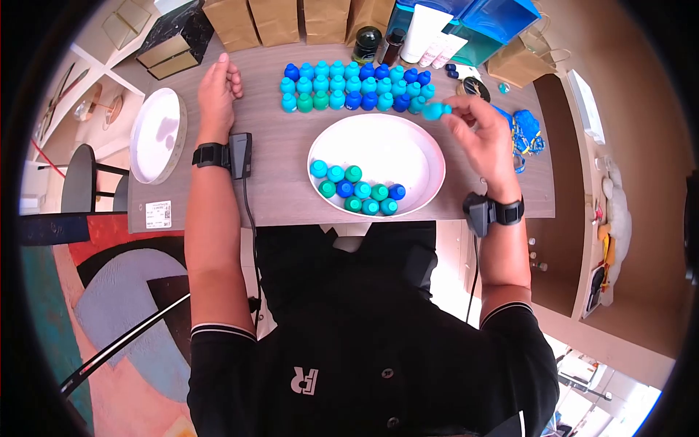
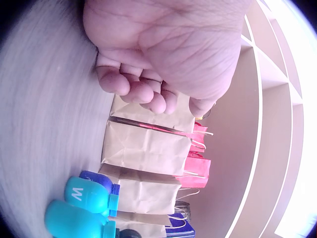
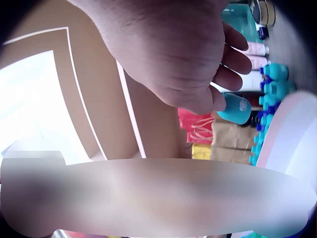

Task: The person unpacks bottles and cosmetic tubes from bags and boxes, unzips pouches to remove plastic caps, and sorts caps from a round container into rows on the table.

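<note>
Teal bottle (image 1: 435,110) pinched in our right hand (image 1: 486,138) fingers, upper right above the white bowl (image 1: 408,146); left hand (image 1: 218,91) rests loosely curled on the bench (image 1: 277,153), holding nothing.

I'm looking down on a grey wood-grain counter (image 1: 291,146); brown paper bags (image 1: 277,18) line its far edge. A black stool (image 1: 80,175) stands left on a bright patterned rug (image 1: 109,291). Daylight floods cream shelving (image 2: 277,99).

Bowl (image 1: 429,156) sits mid-surface: bottle rows (image 1: 349,87) behind it, plate (image 1: 156,135) to its left, loose bottles (image 1: 357,191) inside it.
</note>
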`<action>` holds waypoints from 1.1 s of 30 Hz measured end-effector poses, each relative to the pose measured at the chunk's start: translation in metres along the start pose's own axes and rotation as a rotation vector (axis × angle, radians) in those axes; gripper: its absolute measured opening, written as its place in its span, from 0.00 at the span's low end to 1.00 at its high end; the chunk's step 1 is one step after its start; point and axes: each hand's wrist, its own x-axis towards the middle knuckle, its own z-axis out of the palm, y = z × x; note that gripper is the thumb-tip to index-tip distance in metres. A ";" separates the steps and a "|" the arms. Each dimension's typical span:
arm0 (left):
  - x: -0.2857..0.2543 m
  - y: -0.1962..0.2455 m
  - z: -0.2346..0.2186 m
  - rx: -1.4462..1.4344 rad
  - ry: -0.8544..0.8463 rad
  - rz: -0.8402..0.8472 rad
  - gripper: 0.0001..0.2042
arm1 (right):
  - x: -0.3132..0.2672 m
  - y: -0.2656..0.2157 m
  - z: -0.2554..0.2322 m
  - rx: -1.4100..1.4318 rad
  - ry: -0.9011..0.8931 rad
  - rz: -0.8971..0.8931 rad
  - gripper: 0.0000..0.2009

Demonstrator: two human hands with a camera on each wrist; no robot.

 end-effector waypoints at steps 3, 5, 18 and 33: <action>0.001 -0.001 0.000 0.024 -0.006 0.010 0.17 | 0.003 0.051 0.003 -0.007 0.081 0.118 0.10; 0.000 -0.001 0.000 0.030 -0.009 0.016 0.17 | 0.006 0.066 0.005 -0.089 0.029 0.209 0.11; 0.000 -0.001 -0.001 0.053 -0.016 0.014 0.16 | 0.006 0.086 0.023 -0.059 -0.007 0.259 0.14; -0.001 0.000 0.000 0.058 -0.003 0.008 0.16 | -0.006 0.073 0.017 0.056 0.047 0.275 0.15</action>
